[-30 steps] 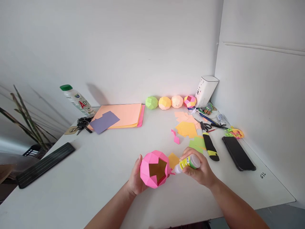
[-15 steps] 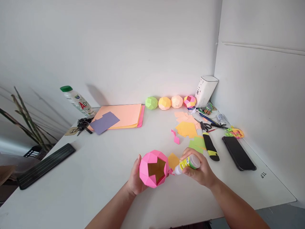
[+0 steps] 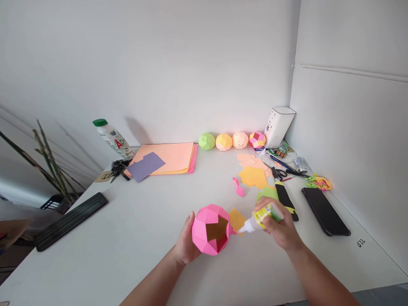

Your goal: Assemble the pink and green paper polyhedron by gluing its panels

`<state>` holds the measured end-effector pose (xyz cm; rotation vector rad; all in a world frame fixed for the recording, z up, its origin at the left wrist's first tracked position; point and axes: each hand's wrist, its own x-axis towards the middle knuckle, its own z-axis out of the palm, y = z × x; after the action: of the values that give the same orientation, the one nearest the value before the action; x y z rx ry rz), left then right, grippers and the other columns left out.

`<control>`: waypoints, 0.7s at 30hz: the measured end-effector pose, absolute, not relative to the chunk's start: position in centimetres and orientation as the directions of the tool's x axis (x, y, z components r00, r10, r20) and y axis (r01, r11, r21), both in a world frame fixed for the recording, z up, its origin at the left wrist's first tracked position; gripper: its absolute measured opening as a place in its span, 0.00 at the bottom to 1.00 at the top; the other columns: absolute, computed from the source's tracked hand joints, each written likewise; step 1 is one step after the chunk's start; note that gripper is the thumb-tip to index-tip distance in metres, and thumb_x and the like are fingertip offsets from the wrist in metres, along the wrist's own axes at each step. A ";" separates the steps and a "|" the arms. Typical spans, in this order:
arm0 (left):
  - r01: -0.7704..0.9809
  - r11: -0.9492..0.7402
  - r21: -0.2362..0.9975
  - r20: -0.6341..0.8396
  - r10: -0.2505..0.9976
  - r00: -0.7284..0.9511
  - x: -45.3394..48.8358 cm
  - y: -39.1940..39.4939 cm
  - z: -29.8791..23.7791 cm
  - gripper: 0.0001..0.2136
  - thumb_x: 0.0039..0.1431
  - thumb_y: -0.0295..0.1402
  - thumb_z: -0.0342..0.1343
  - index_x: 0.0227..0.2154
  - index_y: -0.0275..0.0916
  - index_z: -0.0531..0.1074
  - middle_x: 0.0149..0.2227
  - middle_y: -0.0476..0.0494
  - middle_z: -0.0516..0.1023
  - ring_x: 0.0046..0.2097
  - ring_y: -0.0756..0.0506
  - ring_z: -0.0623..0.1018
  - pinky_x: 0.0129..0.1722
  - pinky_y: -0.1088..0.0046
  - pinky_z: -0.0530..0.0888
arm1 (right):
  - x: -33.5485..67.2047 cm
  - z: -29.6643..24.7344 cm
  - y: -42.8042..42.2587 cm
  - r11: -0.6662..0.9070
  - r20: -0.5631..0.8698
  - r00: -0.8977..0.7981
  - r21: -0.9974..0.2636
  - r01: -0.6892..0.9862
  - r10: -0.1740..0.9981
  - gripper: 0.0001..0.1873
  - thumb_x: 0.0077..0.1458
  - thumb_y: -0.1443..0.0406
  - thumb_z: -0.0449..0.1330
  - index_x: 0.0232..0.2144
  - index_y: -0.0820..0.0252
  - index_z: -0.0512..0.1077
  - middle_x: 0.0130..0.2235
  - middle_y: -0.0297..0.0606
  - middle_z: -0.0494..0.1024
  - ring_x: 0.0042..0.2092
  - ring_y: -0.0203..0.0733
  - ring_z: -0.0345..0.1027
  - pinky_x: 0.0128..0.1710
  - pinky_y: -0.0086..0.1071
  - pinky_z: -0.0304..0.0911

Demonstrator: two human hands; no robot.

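My left hand (image 3: pixel 186 243) is wrapped round the lower left side of a pink faceted paper ball (image 3: pixel 201 229). A jagged opening in the ball faces up and shows its brown-looking inside. From the ball's right side a small pink paper flap (image 3: pixel 233 230) sticks out. My right hand (image 3: pixel 282 227) grips a glue bottle (image 3: pixel 262 216) with a yellow and green label, tilted so that its white nozzle points left at the flap. Whether the tip touches the flap I cannot tell. An orange paper piece (image 3: pixel 236 219) lies behind the nozzle.
Several finished paper balls (image 3: pixel 224 142) line the back wall. Cut paper pieces (image 3: pixel 253 177), a utility knife (image 3: pixel 286 199), scissors (image 3: pixel 280 173) and a phone (image 3: pixel 325 211) lie to the right. Left are paper sheets (image 3: pixel 172 155), a white bottle (image 3: pixel 114 140), keys (image 3: pixel 119 168) and a black bar (image 3: pixel 72 221).
The glue bottle has tipped flatter and drawn slightly right of the flap. The ball is turned a little in my left hand. The whole view has shifted slightly.
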<state>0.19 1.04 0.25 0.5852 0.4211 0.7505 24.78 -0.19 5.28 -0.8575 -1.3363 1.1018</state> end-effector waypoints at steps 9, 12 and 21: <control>-0.462 0.352 0.814 -0.048 0.833 0.550 1.1 0.3 1.0 0.30 0.60 0.57 0.46 0.49 0.34 0.73 0.44 0.33 0.79 0.46 0.35 0.77 0.46 0.61 0.71 | 23.7 6.6 -1.9 0.493 0.499 -0.068 -0.866 -0.088 0.864 0.17 0.51 0.54 0.67 0.42 0.49 0.71 0.41 0.42 0.73 0.34 0.42 0.70 0.24 0.30 0.67; -0.452 0.330 0.829 -0.033 0.836 0.548 1.1 0.3 0.7 0.29 0.62 0.55 0.45 0.51 0.35 0.71 0.45 0.32 0.79 0.44 0.36 0.78 0.44 0.61 0.71 | 22.8 6.9 -2.4 0.613 0.611 -0.063 -0.790 0.019 0.789 0.16 0.55 0.54 0.63 0.44 0.50 0.71 0.38 0.42 0.74 0.41 0.47 0.70 0.35 0.38 0.71; -0.391 0.263 0.882 -0.042 0.870 0.491 0.9 0.1 -0.1 0.25 0.60 0.54 0.50 0.49 0.37 0.70 0.49 0.34 0.76 0.48 0.34 0.75 0.43 0.61 0.72 | 22.5 6.0 -3.0 0.685 0.678 -0.110 -0.727 0.050 0.727 0.21 0.54 0.56 0.65 0.49 0.53 0.69 0.39 0.43 0.76 0.41 0.48 0.72 0.38 0.40 0.72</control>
<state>0.87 0.11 -0.08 0.9533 0.6019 0.9259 22.53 -2.98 6.04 -0.6510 -1.5970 0.6478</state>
